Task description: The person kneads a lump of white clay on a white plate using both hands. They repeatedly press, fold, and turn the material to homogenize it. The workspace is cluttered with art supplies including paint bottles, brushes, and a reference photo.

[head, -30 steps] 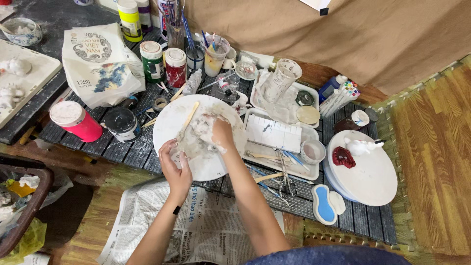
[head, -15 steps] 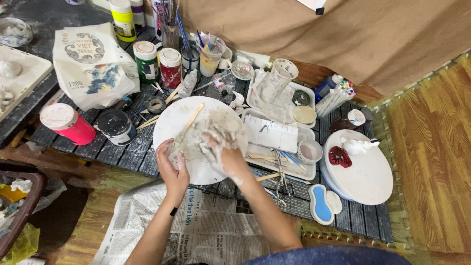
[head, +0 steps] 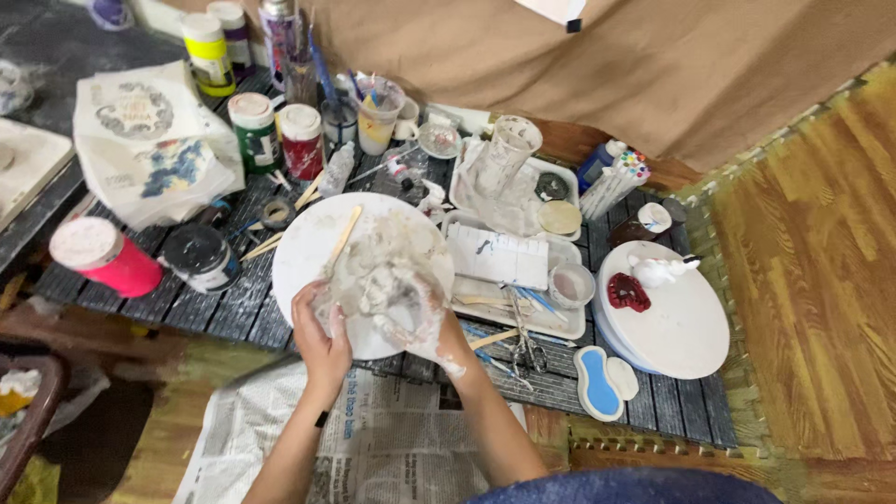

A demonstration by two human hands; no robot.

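Wet paper-pulp mass [head: 387,280] on the white round board [head: 308,243], worktop centre: I judge it soft, sticky, tearable. My left hand [head: 322,336] clasps its 8 o'clock edge; right hand [head: 439,331], smeared, cups 4 o'clock. Wooden stick [head: 342,240] lies at 11.

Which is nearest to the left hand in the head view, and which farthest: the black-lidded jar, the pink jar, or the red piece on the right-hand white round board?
Measured from the left hand:
1. Black-lidded jar, just up and to its left on the slatted table.
2. Pink jar, further left, near the table's edge.
3. Red piece, far to the right, on the white round board.
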